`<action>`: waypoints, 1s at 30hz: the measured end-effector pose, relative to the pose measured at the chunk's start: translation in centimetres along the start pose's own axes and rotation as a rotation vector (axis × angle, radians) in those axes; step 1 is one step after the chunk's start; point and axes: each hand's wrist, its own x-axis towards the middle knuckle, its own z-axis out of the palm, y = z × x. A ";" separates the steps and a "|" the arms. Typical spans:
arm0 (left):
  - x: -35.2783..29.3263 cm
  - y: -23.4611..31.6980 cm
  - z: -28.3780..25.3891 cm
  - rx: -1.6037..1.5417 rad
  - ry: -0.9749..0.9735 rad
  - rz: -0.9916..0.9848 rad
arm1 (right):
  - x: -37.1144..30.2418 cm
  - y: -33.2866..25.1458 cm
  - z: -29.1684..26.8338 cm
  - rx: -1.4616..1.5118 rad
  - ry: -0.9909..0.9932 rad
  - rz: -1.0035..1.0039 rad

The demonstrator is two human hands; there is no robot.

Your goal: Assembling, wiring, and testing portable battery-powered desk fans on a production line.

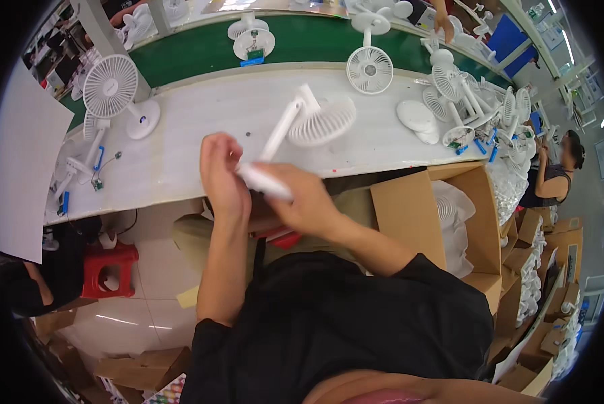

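Note:
My right hand (305,202) grips the round white base of a desk fan (322,124), whose stem and caged head reach out over the table. The fan is tilted and its head is blurred by motion. My left hand (224,176) is raised right beside the base's left edge, fingers bent and partly smeared. Whether it touches the base or has something in it does not show. A small dark piece (248,134) lies on the white tabletop (187,128) beyond my hands.
A fan stands at left (110,87), near loose fan parts with blue cells (65,202). At right are round white covers (418,120) and a heap of fans (511,114). A cardboard box (403,209) adjoins the table edge. A green strip (201,54) runs behind; other people work nearby.

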 end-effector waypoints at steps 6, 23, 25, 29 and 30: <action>4.0 -3.4 -0.7 0.733 -0.145 0.129 | 5.2 8.3 -4.3 -0.192 0.087 0.032; 3.2 -4.7 -0.8 1.208 -0.228 0.177 | 23.1 23.4 -21.5 -1.031 0.878 0.480; 3.2 -4.8 -0.8 1.236 -0.215 0.155 | 21.6 25.1 -23.5 -0.847 0.793 0.562; 3.5 -4.8 -0.6 1.260 -0.218 0.114 | 19.9 27.2 -25.9 -0.279 0.568 0.738; 3.5 -4.9 -0.6 1.258 -0.217 0.123 | 19.5 27.1 -26.0 -0.255 0.597 0.723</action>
